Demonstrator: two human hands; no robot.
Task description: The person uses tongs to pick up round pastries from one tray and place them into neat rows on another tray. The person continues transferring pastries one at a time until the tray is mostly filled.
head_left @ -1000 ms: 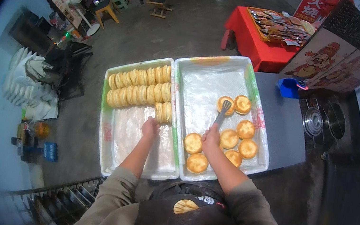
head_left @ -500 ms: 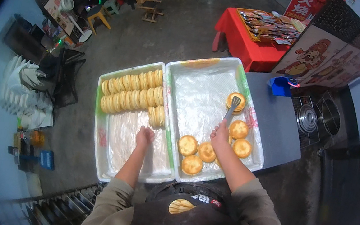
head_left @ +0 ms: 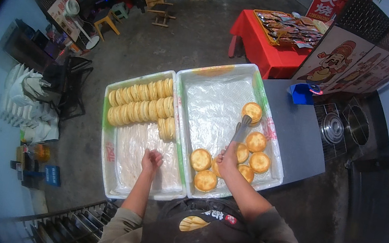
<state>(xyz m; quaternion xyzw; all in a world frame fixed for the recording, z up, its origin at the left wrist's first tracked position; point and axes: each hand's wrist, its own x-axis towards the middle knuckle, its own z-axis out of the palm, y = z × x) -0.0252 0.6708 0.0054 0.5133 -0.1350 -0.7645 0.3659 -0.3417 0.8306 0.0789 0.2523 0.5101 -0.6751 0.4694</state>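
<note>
My right hand (head_left: pixel 229 160) is closed round the handle of slotted metal tongs (head_left: pixel 240 131), smeared by motion. Their tips are at the near edge of a round golden flatbread (head_left: pixel 252 112) by the right wall of the right foam box (head_left: pixel 277 159). More of these flatbreads lie flat around and below that hand, some partly covered by it. Over the bare plastic lining of the left foam box (head_left: pixel 104 157), my left hand (head_left: pixel 152 160) is empty, its fingers loosely bent and apart. Flatbreads on edge (head_left: pixel 139 109) stand in rows in that box's far part.
A grey tabletop (head_left: pixel 295 139) extends right of the boxes, with a blue container (head_left: pixel 303 94) on it. Beyond stands a red-covered table (head_left: pixel 255 43) with a tray of packets. A metal rack (head_left: pixel 72 222) is at the lower left, a dark folding chair (head_left: pixel 75 85) farther left.
The tongs have turned from flat over the far flatbread to edge-on at its near side. My right hand has shifted slightly left and nearer; my left hand has drawn nearer, its fingers loosening.
</note>
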